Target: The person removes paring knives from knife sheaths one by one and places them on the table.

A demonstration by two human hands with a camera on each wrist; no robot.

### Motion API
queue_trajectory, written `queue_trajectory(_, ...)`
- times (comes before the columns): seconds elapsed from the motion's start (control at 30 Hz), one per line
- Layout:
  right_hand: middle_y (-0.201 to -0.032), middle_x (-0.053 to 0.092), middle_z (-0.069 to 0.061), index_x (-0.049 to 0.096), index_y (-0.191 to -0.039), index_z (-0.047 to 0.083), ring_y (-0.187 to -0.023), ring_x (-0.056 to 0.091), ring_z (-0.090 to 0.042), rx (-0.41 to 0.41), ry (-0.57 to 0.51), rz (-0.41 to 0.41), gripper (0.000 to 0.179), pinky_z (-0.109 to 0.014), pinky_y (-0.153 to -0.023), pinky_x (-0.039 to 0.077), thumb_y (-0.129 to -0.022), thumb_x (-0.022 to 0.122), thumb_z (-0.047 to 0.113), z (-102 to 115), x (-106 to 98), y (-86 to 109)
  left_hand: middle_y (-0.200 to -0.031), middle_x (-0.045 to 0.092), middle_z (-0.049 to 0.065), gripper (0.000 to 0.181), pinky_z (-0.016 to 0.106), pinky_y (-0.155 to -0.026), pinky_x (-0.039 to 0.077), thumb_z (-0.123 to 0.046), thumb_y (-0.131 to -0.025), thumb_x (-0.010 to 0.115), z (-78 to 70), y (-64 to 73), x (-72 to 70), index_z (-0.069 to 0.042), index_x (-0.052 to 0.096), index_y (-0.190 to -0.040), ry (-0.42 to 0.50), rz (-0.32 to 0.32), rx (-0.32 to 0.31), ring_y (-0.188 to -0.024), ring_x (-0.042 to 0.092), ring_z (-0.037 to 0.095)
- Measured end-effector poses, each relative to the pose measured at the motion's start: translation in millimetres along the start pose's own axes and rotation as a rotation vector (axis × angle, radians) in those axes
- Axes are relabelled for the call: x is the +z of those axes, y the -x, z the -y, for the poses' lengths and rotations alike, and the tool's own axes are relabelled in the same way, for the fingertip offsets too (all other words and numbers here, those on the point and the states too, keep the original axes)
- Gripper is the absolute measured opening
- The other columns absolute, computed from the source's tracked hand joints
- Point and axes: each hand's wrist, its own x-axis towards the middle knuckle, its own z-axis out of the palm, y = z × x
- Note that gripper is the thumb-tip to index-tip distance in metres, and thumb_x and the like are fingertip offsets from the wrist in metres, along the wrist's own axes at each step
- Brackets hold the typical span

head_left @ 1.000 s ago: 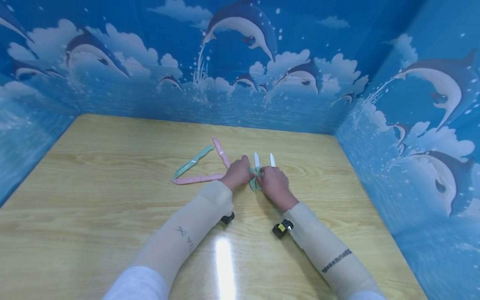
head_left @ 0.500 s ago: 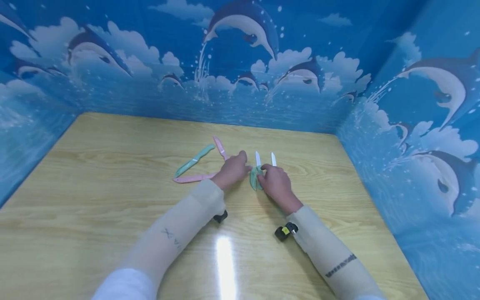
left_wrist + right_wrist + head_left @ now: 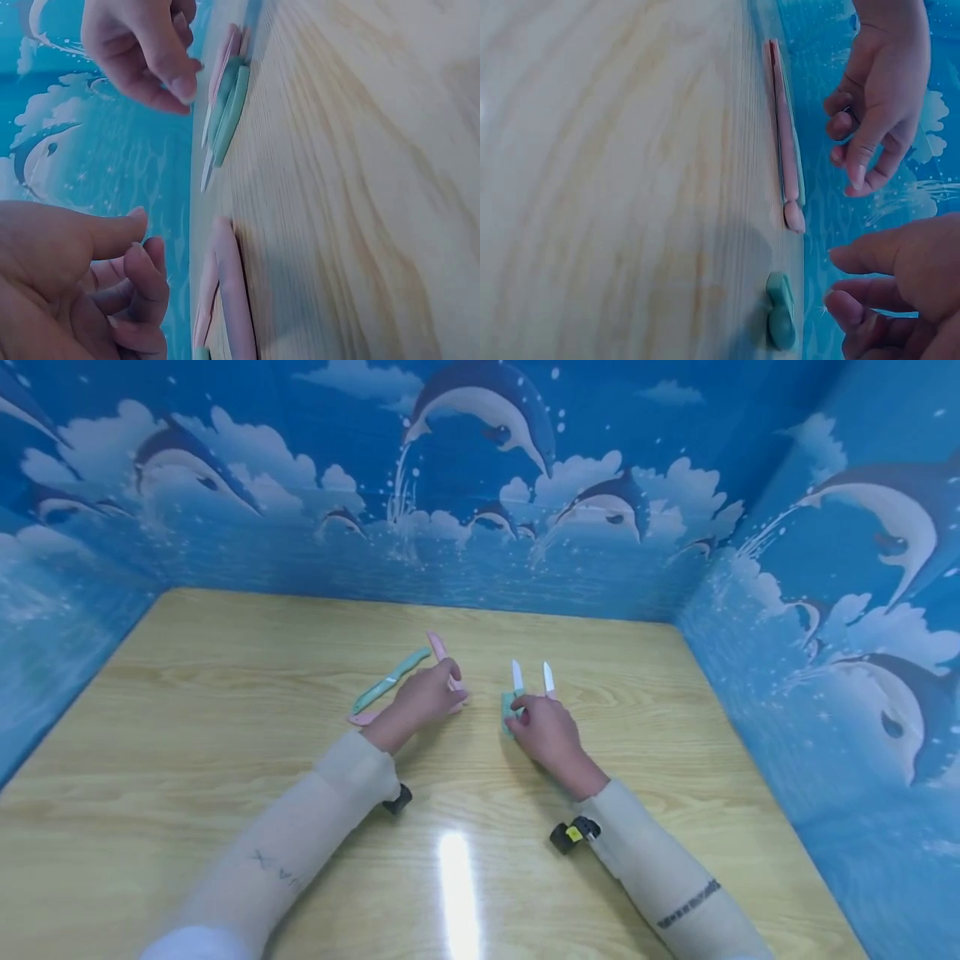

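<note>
My left hand point(image 3: 424, 700) hovers over the left group of paring knives with loosely bent fingers, holding nothing. Under and beside it lie a closed green knife point(image 3: 390, 681) and a closed pink knife point(image 3: 437, 646). A second pink knife point(image 3: 234, 292) shows in the left wrist view. My right hand point(image 3: 549, 728) is above the right group, thumb and fingers apart with nothing between them in the right wrist view. Two bare white blades point away: the green knife's blade point(image 3: 517, 673) and another blade point(image 3: 548, 677), whose handle my hand mostly hides. A green sheath point(image 3: 507, 714) lies alongside.
The knives lie on a wood-grain table point(image 3: 225, 693). Dolphin-print walls point(image 3: 315, 552) border its back and sides. Bright light reflects off the tabletop near the front.
My left hand has left the green pieces and moved left over the pink knives. The right hand has shifted slightly, staying near the green sheath.
</note>
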Motion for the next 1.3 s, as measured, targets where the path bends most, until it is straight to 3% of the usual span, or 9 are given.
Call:
queue_trajectory(0.2, -0.077, 0.066, -0.001, 0.071, -0.107, 0.006, -0.063, 0.056, -0.012, -0.044, -0.019, 0.018, 0.025, -0.027, -0.052, 0.046, -0.089, 0.071, 0.023, 6, 1, 7.1, -0.097, 0.067, 0.008, 0.035, 0.032, -0.068, 0.05, -0.024, -0.096, 0.063, 18.7, 12.1, -9.5, -0.008, 0.053, -0.125, -0.042, -0.029, 0.003, -0.081, 0.062, 0.021)
queue_trajectory(0.33, -0.074, 0.064, 0.002, 0.071, -0.107, 0.006, -0.06, 0.054, -0.01, -0.045, -0.021, 0.028, 0.024, -0.025, -0.049, 0.044, -0.088, 0.072, 0.022, 9, 0, 9.6, -0.096, 0.067, 0.008, 0.033, 0.035, -0.069, 0.051, -0.02, -0.094, 0.065, 33.2, 23.6, -18.9, -0.007, 0.055, -0.122, -0.062, -0.048, 0.005, -0.082, 0.062, 0.023)
queue_trajectory(0.6, -0.075, 0.064, 0.001, 0.072, -0.104, 0.006, -0.064, 0.055, -0.011, -0.12, 0.006, 0.027, 0.024, -0.026, -0.057, 0.047, -0.085, 0.074, 0.02, 18, 6, 5.6, -0.101, 0.067, 0.012, 0.032, 0.043, -0.077, 0.052, -0.016, -0.091, 0.07, 55.0, 42.2, -32.6, -0.003, 0.061, -0.119, -0.124, -0.066, 0.03, -0.09, 0.062, 0.028)
queue_trajectory(1.0, -0.089, 0.066, -0.004, 0.072, -0.107, 0.008, -0.078, 0.058, -0.016, -0.159, 0.028, 0.08, 0.024, -0.029, -0.066, 0.05, -0.087, 0.071, 0.021, 35, 23, -11.2, -0.1, 0.067, 0.016, 0.035, 0.047, -0.077, 0.05, -0.017, -0.082, 0.078, 68.2, 47.0, -32.3, -0.003, 0.068, -0.112, -0.26, -0.095, 0.074, -0.091, 0.061, 0.033)
queue_trajectory(1.3, -0.088, 0.066, -0.003, 0.073, -0.107, 0.01, -0.075, 0.059, -0.015, -0.225, 0.101, 0.112, 0.02, -0.027, -0.065, 0.05, -0.088, 0.071, 0.017, 55, 31, -23.8, -0.096, 0.066, 0.013, 0.034, 0.047, -0.078, 0.048, -0.018, -0.08, 0.08, 72.3, 47.2, -27.7, -0.003, 0.069, -0.109, -0.327, -0.114, 0.094, -0.091, 0.058, 0.033)
